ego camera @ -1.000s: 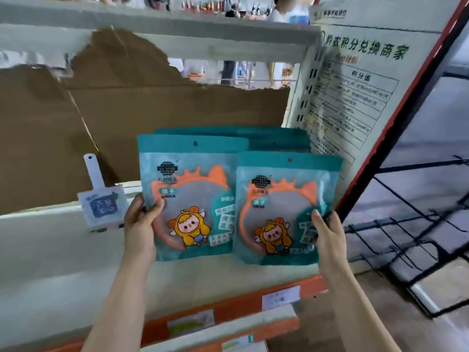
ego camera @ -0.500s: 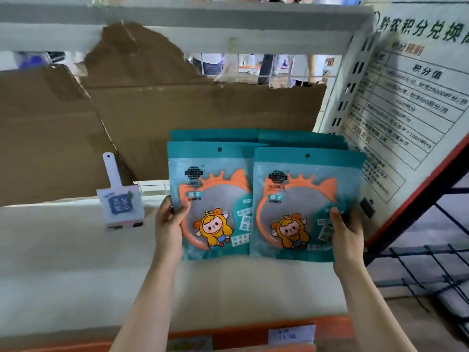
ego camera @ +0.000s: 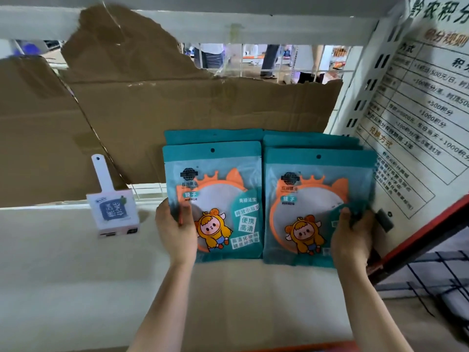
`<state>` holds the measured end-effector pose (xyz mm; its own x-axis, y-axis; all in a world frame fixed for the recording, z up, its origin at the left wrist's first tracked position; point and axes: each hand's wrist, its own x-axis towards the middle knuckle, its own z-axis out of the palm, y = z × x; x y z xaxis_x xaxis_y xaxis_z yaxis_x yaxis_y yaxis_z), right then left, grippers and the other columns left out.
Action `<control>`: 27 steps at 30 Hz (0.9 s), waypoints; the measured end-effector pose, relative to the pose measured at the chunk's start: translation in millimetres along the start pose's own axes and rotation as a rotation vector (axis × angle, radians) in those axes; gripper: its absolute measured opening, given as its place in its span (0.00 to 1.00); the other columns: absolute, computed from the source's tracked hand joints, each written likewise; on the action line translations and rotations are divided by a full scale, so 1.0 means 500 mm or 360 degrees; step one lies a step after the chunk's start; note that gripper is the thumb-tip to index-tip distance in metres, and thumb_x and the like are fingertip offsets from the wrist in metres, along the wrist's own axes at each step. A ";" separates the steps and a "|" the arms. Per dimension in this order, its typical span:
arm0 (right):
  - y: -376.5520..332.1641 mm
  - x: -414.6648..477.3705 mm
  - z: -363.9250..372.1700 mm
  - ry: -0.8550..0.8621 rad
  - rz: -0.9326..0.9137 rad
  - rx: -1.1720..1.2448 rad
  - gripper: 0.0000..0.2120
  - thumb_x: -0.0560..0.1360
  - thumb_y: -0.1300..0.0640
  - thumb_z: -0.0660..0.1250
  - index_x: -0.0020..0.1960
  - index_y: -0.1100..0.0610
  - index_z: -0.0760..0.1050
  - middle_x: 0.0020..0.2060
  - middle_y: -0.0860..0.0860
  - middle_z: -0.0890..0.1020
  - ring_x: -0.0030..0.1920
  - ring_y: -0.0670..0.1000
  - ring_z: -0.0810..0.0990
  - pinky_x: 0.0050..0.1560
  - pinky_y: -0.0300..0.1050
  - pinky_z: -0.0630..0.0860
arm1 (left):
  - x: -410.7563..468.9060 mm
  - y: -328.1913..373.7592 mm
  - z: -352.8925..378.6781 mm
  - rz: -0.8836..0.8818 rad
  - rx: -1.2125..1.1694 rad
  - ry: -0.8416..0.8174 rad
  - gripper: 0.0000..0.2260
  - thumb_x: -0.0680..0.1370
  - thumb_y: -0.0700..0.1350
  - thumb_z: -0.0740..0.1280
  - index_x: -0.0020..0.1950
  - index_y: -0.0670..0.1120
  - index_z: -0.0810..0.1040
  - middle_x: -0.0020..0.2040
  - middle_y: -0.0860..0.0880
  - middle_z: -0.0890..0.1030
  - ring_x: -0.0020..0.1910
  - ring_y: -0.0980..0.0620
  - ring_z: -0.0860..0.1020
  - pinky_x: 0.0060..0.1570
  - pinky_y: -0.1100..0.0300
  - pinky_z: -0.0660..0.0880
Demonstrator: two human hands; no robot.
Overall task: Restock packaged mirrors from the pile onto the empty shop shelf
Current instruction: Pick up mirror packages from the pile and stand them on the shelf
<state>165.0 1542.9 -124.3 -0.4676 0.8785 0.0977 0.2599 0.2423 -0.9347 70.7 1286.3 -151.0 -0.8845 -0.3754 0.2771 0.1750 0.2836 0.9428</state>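
Two stacks of teal packaged mirrors stand upright side by side on the white shelf point(ego camera: 76, 275), leaning back toward the cardboard. My left hand point(ego camera: 175, 232) grips the lower left edge of the left front mirror pack point(ego camera: 218, 189), thumb on its face. At the lower right corner of the right front mirror pack point(ego camera: 314, 199), my right hand point(ego camera: 352, 237) holds on, thumb on the front. More teal packs show behind each front one, only their top edges visible.
A small white handled mirror box point(ego camera: 113, 212) stands on the shelf to the left. Torn brown cardboard point(ego camera: 177, 110) backs the shelf. A white perforated upright and printed poster point(ego camera: 418, 110) close the right side. Black wire racks point(ego camera: 436, 288) lie lower right.
The view has drawn closer to the shelf and the packs appear larger. The two front packs stand straighter and more level, side by side. Both hands keep their hold.
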 end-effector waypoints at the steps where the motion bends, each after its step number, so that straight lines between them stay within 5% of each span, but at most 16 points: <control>1: -0.003 -0.003 0.003 0.0006 0.0009 -0.0024 0.20 0.80 0.54 0.58 0.69 0.61 0.62 0.63 0.61 0.74 0.60 0.64 0.74 0.57 0.52 0.70 | 0.000 -0.006 0.002 0.0028 0.0081 -0.0007 0.23 0.74 0.57 0.61 0.55 0.38 0.75 0.50 0.39 0.78 0.49 0.44 0.75 0.43 0.61 0.67; 4: 0.000 -0.013 0.013 0.0049 -0.0026 -0.0154 0.23 0.78 0.54 0.62 0.68 0.61 0.61 0.64 0.62 0.72 0.62 0.64 0.73 0.58 0.54 0.70 | -0.002 -0.002 0.003 -0.0008 0.0190 -0.0058 0.26 0.74 0.57 0.60 0.62 0.38 0.74 0.56 0.39 0.75 0.56 0.44 0.72 0.45 0.64 0.64; 11: 0.013 -0.049 0.015 0.0101 -0.0132 -0.0466 0.37 0.73 0.59 0.69 0.74 0.64 0.54 0.71 0.66 0.60 0.72 0.65 0.56 0.69 0.60 0.58 | 0.000 0.005 -0.022 0.0028 0.0373 -0.0091 0.25 0.75 0.46 0.69 0.69 0.41 0.67 0.62 0.40 0.72 0.57 0.39 0.75 0.52 0.45 0.76; 18: 0.002 -0.088 0.017 0.0145 -0.0439 -0.0683 0.30 0.71 0.55 0.64 0.69 0.68 0.63 0.63 0.72 0.68 0.62 0.73 0.67 0.58 0.69 0.68 | -0.010 0.018 -0.072 0.0227 0.0980 -0.0423 0.27 0.77 0.51 0.66 0.71 0.41 0.64 0.68 0.39 0.68 0.67 0.39 0.68 0.62 0.45 0.69; 22: -0.017 -0.129 0.043 -0.0058 -0.0716 -0.0823 0.30 0.68 0.51 0.54 0.63 0.70 0.68 0.59 0.71 0.72 0.59 0.71 0.71 0.54 0.68 0.72 | -0.016 0.020 -0.114 0.0278 0.1252 -0.0547 0.26 0.78 0.55 0.61 0.72 0.44 0.63 0.71 0.41 0.67 0.69 0.40 0.67 0.64 0.45 0.68; 27: -0.046 -0.207 0.086 -0.0486 -0.1009 -0.0784 0.23 0.72 0.61 0.66 0.64 0.66 0.69 0.61 0.67 0.72 0.62 0.69 0.69 0.62 0.62 0.67 | -0.030 0.015 -0.220 0.0101 0.1446 -0.0572 0.26 0.79 0.54 0.60 0.74 0.47 0.59 0.72 0.45 0.66 0.67 0.43 0.68 0.62 0.51 0.68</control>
<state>171.0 1428.6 -127.6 -0.8371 0.3847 0.3889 0.1771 0.8632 -0.4728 132.7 1196.9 -127.9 -0.9904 -0.0871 0.1074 -0.0394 0.9223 0.3845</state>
